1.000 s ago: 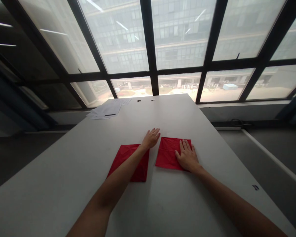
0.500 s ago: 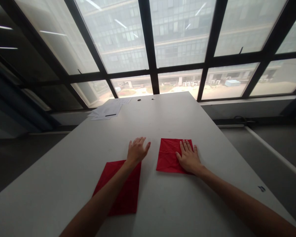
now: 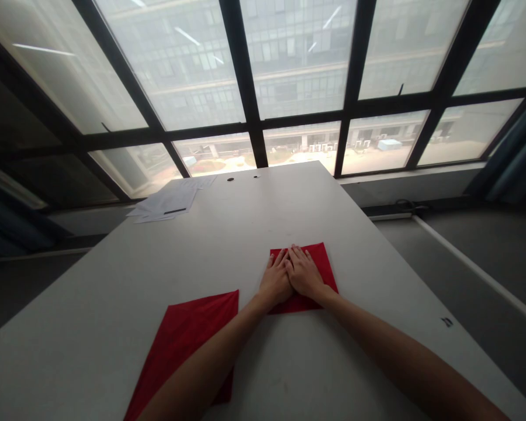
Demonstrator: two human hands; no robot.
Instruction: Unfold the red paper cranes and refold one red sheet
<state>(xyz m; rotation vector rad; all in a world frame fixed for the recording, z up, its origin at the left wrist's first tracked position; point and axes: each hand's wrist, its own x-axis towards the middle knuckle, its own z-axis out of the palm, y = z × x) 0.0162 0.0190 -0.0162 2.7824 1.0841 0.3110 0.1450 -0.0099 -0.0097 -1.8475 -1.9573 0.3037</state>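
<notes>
Two folded red cloths lie on a long white table (image 3: pixel 254 210). Both my hands rest side by side on the right red cloth (image 3: pixel 322 263), which lies near the table's middle. My left hand (image 3: pixel 275 279) lies flat on its left part with fingers stretched forward. My right hand (image 3: pixel 304 272) lies flat beside it, fingers extended and touching the left hand. The left red cloth (image 3: pixel 184 345) lies nearer to me, partly under my left forearm, with no hand on it.
A stack of white papers (image 3: pixel 166 202) sits at the far left corner of the table. Two small dark holes (image 3: pixel 231 179) mark the far end. Large dark-framed windows stand beyond; grey floor lies on both sides of the table.
My left hand moved right from the bare table onto the right cloth, beside my right hand. The left cloth now sits lower and further left in view.
</notes>
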